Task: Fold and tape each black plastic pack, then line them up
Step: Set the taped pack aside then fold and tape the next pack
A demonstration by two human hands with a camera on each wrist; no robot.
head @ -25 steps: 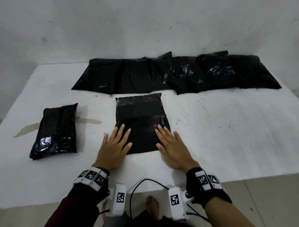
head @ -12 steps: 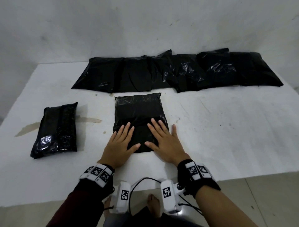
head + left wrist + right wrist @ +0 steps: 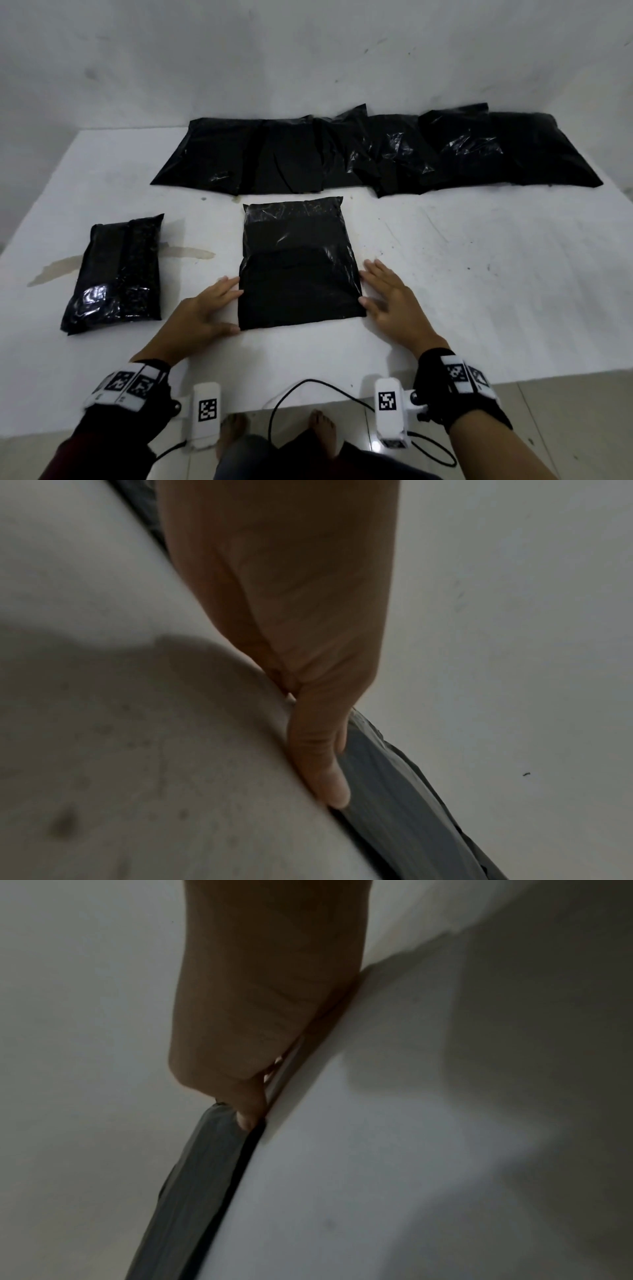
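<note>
A flat black plastic pack [image 3: 298, 263] lies in the middle of the white table [image 3: 479, 274]. My left hand [image 3: 209, 305] lies flat on the table at the pack's left edge, fingers straight and touching that edge. My right hand [image 3: 387, 298] lies flat at the pack's right edge in the same way. The left wrist view shows my thumb against the pack's edge [image 3: 387, 772]. In the right wrist view a fingertip touches the pack's edge [image 3: 205, 1150]. A folded, glossy black pack [image 3: 116, 274] rests at the left.
Several unfolded black packs [image 3: 376, 154] overlap in a row along the back of the table, against the white wall. A brown stain [image 3: 185, 253] marks the table near the folded pack. The table's front edge runs just past my wrists; a cable [image 3: 308, 387] hangs there.
Both hands have slid outward off the top of the middle pack and now lie on the table at its left and right edges.
</note>
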